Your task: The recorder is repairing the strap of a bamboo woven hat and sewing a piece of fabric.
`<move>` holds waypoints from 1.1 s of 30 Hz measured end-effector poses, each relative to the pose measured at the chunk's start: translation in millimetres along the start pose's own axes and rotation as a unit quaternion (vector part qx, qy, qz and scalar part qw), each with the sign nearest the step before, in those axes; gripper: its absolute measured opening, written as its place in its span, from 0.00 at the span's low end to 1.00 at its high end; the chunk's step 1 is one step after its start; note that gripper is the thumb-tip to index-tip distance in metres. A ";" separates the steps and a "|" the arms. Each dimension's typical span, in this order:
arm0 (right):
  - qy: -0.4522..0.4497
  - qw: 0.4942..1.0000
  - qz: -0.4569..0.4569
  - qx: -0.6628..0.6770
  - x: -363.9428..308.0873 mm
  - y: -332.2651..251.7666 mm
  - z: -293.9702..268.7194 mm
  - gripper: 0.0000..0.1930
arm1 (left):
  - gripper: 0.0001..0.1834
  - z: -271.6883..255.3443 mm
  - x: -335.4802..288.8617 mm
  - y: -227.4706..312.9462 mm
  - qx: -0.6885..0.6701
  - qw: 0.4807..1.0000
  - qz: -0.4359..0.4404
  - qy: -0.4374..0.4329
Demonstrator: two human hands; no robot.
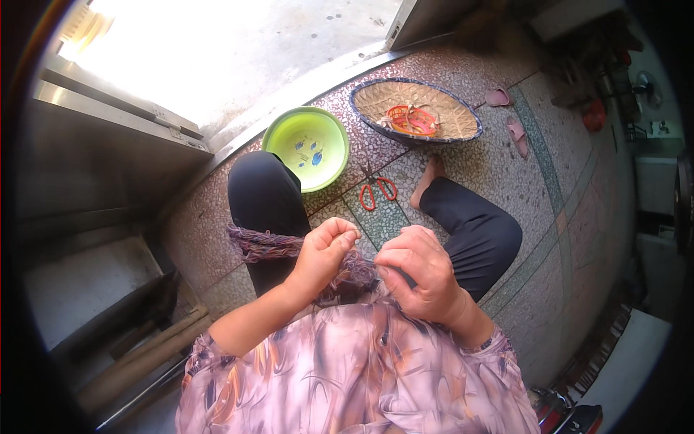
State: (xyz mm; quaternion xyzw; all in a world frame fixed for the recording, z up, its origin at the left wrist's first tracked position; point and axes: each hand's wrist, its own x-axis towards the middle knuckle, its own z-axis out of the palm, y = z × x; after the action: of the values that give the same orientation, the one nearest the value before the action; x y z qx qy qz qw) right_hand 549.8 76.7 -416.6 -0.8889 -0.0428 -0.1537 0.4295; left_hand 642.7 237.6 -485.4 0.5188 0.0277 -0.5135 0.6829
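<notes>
A skein of purple, multicoloured yarn (267, 244) is looped over my left knee and runs across my lap, behind my hands. My left hand (323, 252) is closed in a pinch, thumb against the forefinger, with the yarn at its fingers. Opposite it, my right hand (419, 269) is also closed, its thumb and fingertips pinching at the yarn. Only a small gap lies between the hands. Single strands are too fine to follow there. Beyond them, scissors with red handles (378, 194) lie on the floor.
A green basin (307, 148) stands on the speckled floor beyond my left knee. To its right is a wide woven basket (379, 98) holding a small red-orange basket (412, 121). Pink slippers (516, 136) lie further right. A doorway sill (289, 103) crosses behind the basin.
</notes>
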 end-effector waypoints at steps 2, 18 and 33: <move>-0.007 1.000 0.000 -0.015 -0.7 0.5 1.5 0.10 | 0.05 -0.2 -0.2 -2.9 0.023 0.999 0.045 -0.004; -0.134 0.836 0.377 0.374 -13.9 7.2 5.7 0.08 | 0.04 8.0 -16.2 4.4 0.238 0.949 0.204 0.011; 0.262 0.932 0.243 0.056 -35.4 79.3 -50.4 0.05 | 0.03 -15.7 -41.1 33.8 0.343 0.921 0.169 0.072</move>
State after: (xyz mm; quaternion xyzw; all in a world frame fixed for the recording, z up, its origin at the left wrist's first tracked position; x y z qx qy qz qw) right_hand 520.8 -10.2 -457.6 -0.7744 0.2802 -0.2696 0.4991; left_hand 655.7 274.6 -446.2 0.7541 -0.1886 -0.3299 0.5357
